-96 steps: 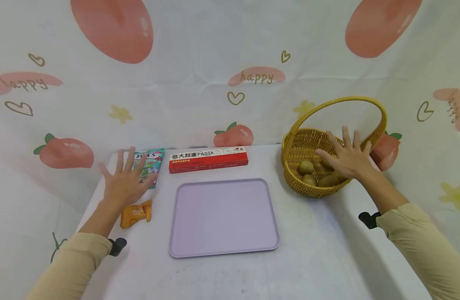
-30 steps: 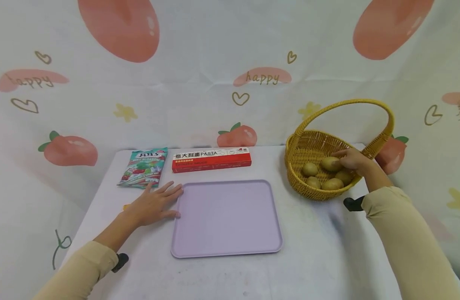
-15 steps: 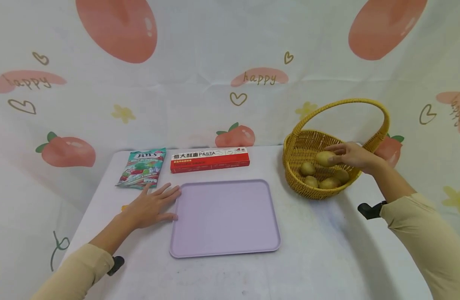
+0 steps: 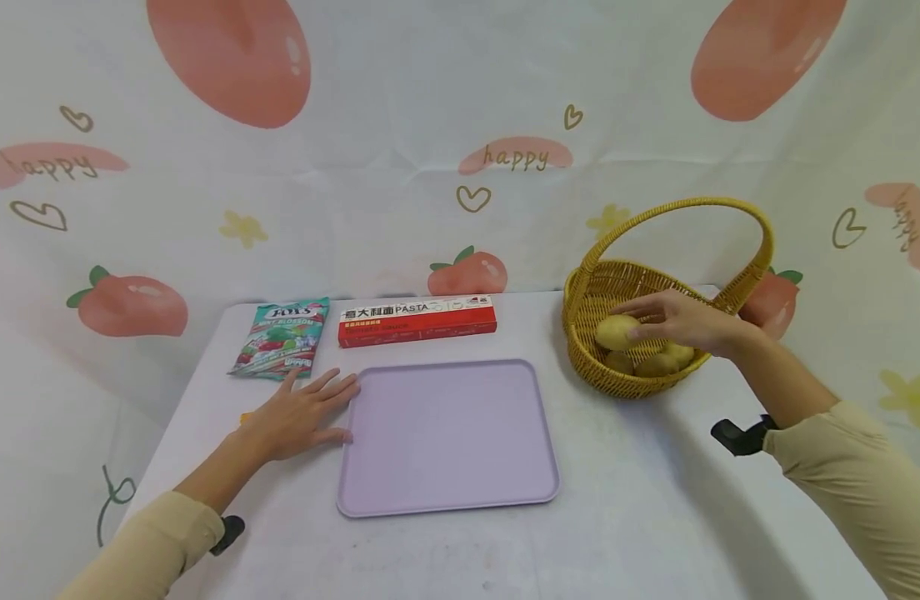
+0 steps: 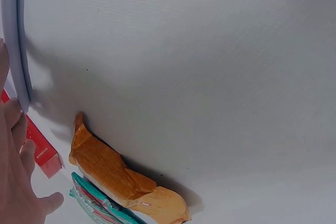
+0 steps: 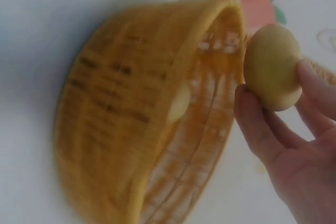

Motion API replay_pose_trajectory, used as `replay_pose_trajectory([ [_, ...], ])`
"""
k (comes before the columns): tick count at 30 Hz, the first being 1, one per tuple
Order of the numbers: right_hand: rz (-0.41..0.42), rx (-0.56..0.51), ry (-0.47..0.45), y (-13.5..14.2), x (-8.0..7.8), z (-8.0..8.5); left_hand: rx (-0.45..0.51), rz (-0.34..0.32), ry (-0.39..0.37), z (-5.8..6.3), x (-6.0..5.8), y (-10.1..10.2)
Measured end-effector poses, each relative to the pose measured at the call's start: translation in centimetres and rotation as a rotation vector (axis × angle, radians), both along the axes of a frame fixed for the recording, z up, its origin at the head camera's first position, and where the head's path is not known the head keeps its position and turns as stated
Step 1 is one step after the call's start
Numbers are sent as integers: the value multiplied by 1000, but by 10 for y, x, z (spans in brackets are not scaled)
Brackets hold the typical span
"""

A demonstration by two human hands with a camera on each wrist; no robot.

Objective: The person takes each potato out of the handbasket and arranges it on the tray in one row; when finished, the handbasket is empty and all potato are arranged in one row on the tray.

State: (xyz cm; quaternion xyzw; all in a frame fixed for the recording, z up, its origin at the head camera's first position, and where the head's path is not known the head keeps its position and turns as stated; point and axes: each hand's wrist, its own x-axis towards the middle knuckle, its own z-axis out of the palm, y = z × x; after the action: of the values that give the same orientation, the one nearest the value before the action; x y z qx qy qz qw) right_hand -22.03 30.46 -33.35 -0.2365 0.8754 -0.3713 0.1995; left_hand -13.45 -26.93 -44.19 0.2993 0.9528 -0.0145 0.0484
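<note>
Between the fingertips and thumb of my right hand is a pale yellow-brown potato, held over the wicker basket. The right wrist view shows this smooth oval potato above the basket's rim. Several more potatoes lie in the basket, partly hidden by the hand. On the left, my left hand has its fingers spread and touches the left edge of the lilac tray. An orange packet lies beside that hand, mostly covered by it in the head view.
A red and white pasta box lies behind the tray. To its left is a teal candy bag. The basket's tall arched handle rises over the right hand. A patterned cloth hangs behind the table.
My right hand has lifted a potato from the basket's right part and moved left with it. Earlier, the left hand came from near the candy bag to the tray's edge and has stayed there.
</note>
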Motion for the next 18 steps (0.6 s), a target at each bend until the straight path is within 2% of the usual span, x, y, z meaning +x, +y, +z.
replay_pose_trajectory([
  [3,54,-37,0,-15,0,-3,10,7,-6,0,0,0],
  [11,128,-97,-103,-74,-1,-12,26,28,-50,0,1,-1],
  [18,228,-131,-164,-136,-1,-32,20,29,-49,0,1,0],
])
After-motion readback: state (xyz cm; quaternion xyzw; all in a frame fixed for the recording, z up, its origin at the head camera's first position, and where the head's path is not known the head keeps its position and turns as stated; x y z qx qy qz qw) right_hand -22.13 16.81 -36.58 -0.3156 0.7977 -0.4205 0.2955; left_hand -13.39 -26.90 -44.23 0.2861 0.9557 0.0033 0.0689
